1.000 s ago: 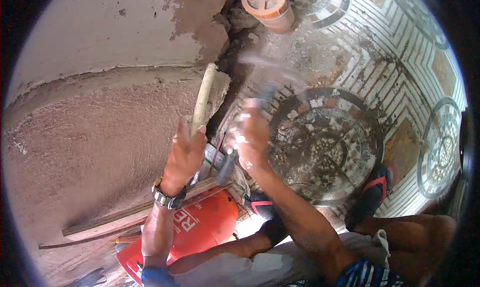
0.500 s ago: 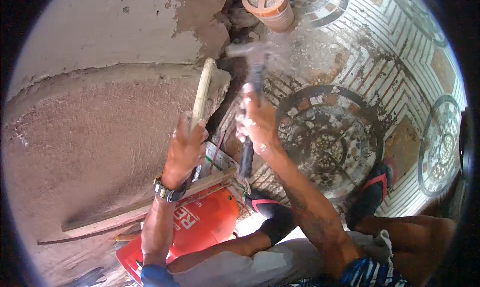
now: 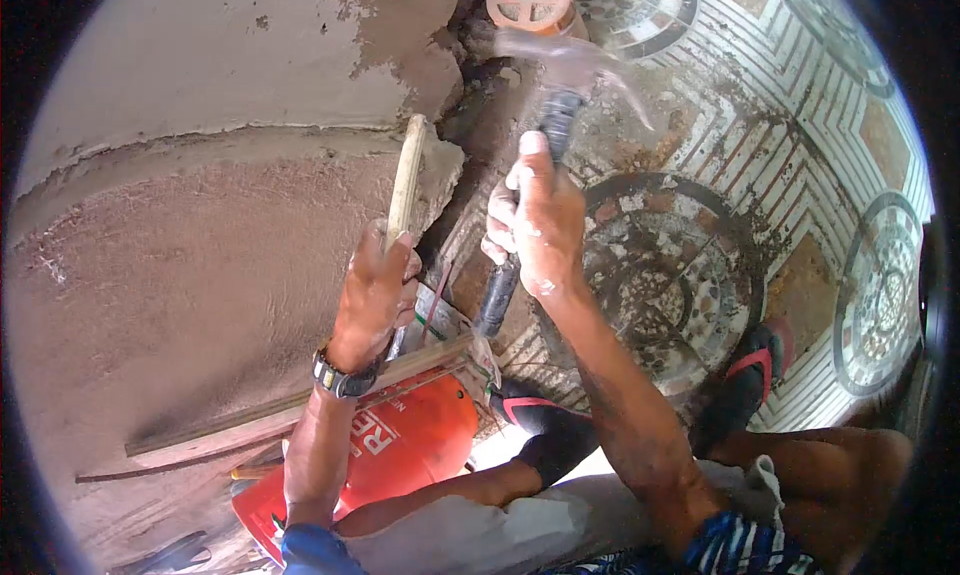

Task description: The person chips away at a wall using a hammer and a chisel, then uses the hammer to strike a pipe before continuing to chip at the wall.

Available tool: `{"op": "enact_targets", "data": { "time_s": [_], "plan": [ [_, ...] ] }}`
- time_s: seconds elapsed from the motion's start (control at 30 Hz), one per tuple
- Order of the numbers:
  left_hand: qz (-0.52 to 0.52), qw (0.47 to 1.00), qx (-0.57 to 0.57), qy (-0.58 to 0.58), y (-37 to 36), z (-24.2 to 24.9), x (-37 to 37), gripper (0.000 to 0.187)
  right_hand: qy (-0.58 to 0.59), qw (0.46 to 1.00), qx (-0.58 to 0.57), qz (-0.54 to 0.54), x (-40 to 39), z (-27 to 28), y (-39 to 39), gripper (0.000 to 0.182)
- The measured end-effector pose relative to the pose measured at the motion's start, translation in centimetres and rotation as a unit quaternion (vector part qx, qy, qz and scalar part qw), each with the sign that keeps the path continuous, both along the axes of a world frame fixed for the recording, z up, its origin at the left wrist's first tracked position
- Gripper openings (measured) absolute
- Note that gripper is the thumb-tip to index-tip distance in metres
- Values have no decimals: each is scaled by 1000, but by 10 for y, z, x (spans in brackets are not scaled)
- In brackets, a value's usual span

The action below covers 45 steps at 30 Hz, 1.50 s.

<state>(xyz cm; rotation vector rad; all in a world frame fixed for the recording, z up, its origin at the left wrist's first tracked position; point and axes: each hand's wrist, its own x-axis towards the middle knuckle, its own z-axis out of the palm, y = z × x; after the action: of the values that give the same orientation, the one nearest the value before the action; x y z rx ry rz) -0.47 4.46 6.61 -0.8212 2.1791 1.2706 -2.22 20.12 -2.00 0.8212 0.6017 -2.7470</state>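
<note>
My right hand (image 3: 540, 220) is wrapped round the dark, ribbed grip of a claw hammer (image 3: 575, 65), thumb along the handle. Its metal head, slightly blurred, points away from me and overlaps the orange drain cap in this view. To the left, my left hand (image 3: 370, 290), with a watch on the wrist, grips a pale, straight stick (image 3: 405, 180). The far end of that stick lies over the broken edge of the plastered wall (image 3: 200, 245); its lower end is hidden in my fist. White dust or plaster clings to the fingers of both hands.
An orange round cap on a pipe (image 3: 530, 3) stands at the top. Patterned floor tiles (image 3: 740, 165) carry dirt and rubble. Below my left hand lie a wooden strip (image 3: 230, 430) and a red bag or container (image 3: 420, 430). My feet in flip-flops (image 3: 765, 375) are on the floor.
My right hand and the hammer have moved to the right and slightly away from me, the head swinging off from the stick's end. My left hand and the stick are nearly still.
</note>
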Motion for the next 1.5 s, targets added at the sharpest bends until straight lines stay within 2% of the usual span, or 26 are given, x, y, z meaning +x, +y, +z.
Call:
{"op": "enact_targets", "data": {
  "time_s": [0.03, 0.13, 0.17, 0.23, 0.27, 0.33, 0.37, 0.4, 0.47, 0.5, 0.6, 0.67, 0.77, 0.87, 0.97, 1.03, 1.1, 1.43, 1.5],
  "plan": [
    [-5, 1000, 16, 5, 0, -2, -2, 22, 22, 998, -63, -17, 2, -10, -1, 47],
    [11, 1000, 14, 10, 4, -3, 0, 20, -9, 999, 24, 36, 1, -14, -26, 48],
    [22, 1000, 19, 10, 6, -4, 0, 20, 27, 981, 111, 154, 0, -29, -28, 42],
    [41, 999, 27, 10, 7, -3, 1, 20, 9, 980, 107, 168, -5, -34, -10, 45],
    [35, 997, 66, 4, -1, -7, 4, 22, -2, 978, 107, 178, -4, -35, -1, 47],
    [25, 989, 145, -6, -27, -27, 10, 26, -19, 989, 98, 108, 1, -33, 11, 46],
    [-217, 964, -26, 150, -37, -44, 12, 29, -24, 990, 92, 101, 2, -33, 19, 45],
    [-431, 833, -196, 287, -45, -62, 16, 31, -30, 991, 85, 96, 4, -34, 27, 44],
    [-571, 697, -301, 312, -38, -71, 24, 31, -34, 990, 99, 94, 8, -39, 39, 43],
    [-535, 773, -254, 228, -24, -63, 28, 31, -40, 987, 121, 95, 9, -43, 42, 43],
    [-532, 779, -276, 185, -13, -63, 30, 29, -43, 984, 138, 99, 14, -54, 43, 43],
    [-599, 650, -351, 309, -42, -89, 35, 31, -42, 985, 135, 104, 19, -59, 43, 42],
    [-610, 567, -385, 397, -60, -104, 31, 34, -43, 983, 139, 115, 27, -62, 38, 42],
    [-422, 828, -270, 250, -37, -97, 30, 41, -45, 979, 158, 117, 31, -68, 32, 41],
    [-433, 850, -276, 116, -26, -75, 18, 37, -38, 978, 169, 114, 34, -70, 29, 41],
    [-466, 807, -308, 189, -32, -76, 15, 41, -29, 976, 182, 119, 38, -69, 26, 40],
    [-403, 849, -251, 233, -31, -71, 10, 46, -24, 976, 181, 116, 39, -66, 22, 40],
    [-356, 838, -341, 233, -52, -84, 18, 46, -8, 971, 202, 128, 42, -49, -3, 40],
    [-355, 839, -327, 250, -56, -82, 18, 45, -4, 970, 202, 133, 45, -49, -5, 40]
  ]
}}
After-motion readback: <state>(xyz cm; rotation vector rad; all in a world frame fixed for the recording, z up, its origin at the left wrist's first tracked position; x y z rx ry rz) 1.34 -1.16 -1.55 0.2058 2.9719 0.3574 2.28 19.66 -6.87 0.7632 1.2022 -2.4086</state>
